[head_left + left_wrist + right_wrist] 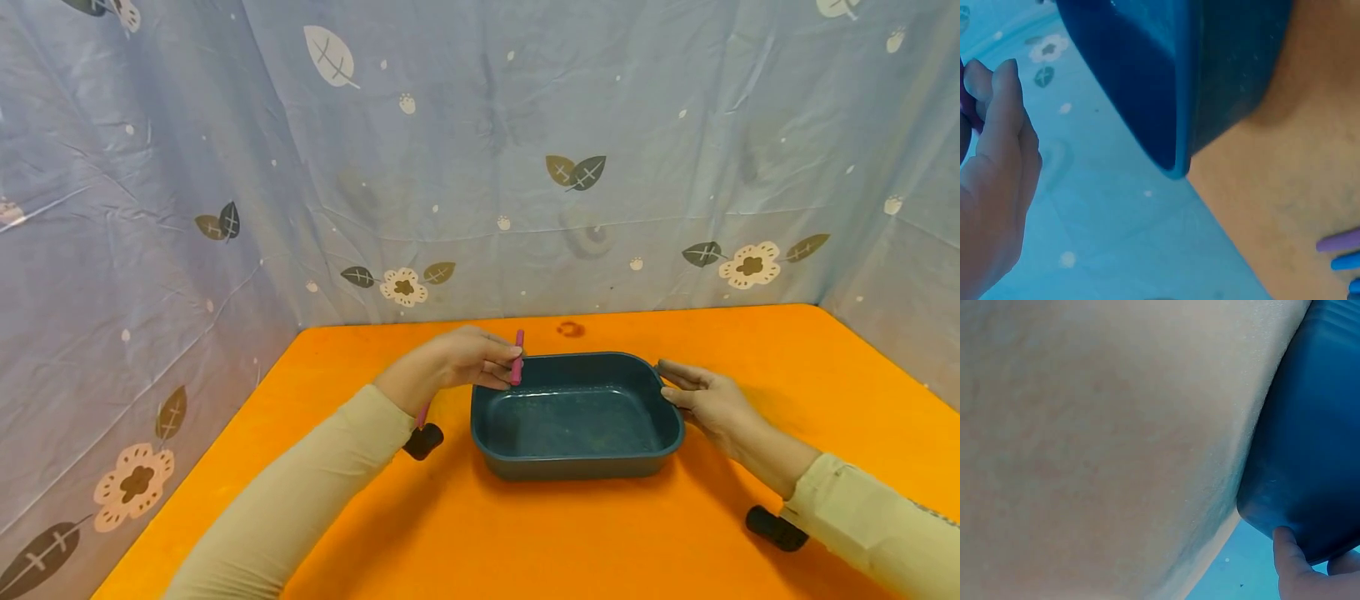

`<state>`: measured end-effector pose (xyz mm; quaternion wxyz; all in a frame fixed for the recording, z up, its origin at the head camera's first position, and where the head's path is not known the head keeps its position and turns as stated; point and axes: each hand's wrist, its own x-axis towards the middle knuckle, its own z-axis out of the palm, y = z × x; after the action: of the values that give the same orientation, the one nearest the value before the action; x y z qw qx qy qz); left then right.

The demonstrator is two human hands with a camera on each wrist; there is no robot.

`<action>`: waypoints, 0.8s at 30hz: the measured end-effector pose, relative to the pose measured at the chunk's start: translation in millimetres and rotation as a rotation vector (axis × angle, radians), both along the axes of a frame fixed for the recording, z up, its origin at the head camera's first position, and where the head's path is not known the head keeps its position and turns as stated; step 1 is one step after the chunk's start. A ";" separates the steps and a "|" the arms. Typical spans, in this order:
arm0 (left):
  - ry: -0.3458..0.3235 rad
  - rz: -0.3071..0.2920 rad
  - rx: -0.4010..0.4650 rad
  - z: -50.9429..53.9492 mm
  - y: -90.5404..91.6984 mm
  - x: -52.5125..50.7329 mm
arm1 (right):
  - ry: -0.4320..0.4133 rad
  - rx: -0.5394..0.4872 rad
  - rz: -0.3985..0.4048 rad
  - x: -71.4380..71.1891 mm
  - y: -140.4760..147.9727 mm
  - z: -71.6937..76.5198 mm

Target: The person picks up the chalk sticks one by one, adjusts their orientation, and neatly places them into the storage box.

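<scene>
A dark teal rectangular plastic basin point(577, 469) sits on the orange tabletop, with nothing visible inside. My left hand point(476, 358) pinches a slim pink stick point(517, 358) between thumb and fingers, above the basin's left rim. Whether the stick is chalk, a crayon or a pen is unclear. At the other end, my right hand point(708, 404) grips the basin's right rim. The right wrist view has the thumb point(1288, 550) against the basin's outer wall point(1304, 456). Purple point(1338, 240) and blue sticks point(1346, 261) lie on the table in the left wrist view.
Behind my left wrist a bit of another pink stick point(422, 414) shows, mostly hidden by the arm. Black wrist cameras hang under both sleeves. A patterned blue curtain point(480, 167) encloses the table's back and sides. A dark reddish stain point(571, 329) marks the cloth behind the basin.
</scene>
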<state>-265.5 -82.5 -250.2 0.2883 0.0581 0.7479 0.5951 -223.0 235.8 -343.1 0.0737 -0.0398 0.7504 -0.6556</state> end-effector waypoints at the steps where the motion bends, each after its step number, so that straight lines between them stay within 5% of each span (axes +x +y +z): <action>1: -0.005 -0.003 -0.003 0.5 2.4 -0.7 | -0.001 0.005 -0.002 -0.2 0.0 0.5; 13: -0.037 -0.034 -0.032 5.4 32.4 -10.2 | -0.006 0.006 -0.010 -1.9 0.6 5.0; 24: -0.127 -0.144 -0.095 -7.8 54.8 -20.2 | -0.017 0.013 -0.018 0.7 -1.0 2.6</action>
<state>-285.7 -27.7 -257.9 0.3797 0.0600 0.7494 0.5391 -222.3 234.8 -340.5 0.0744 -0.0271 0.7545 -0.6515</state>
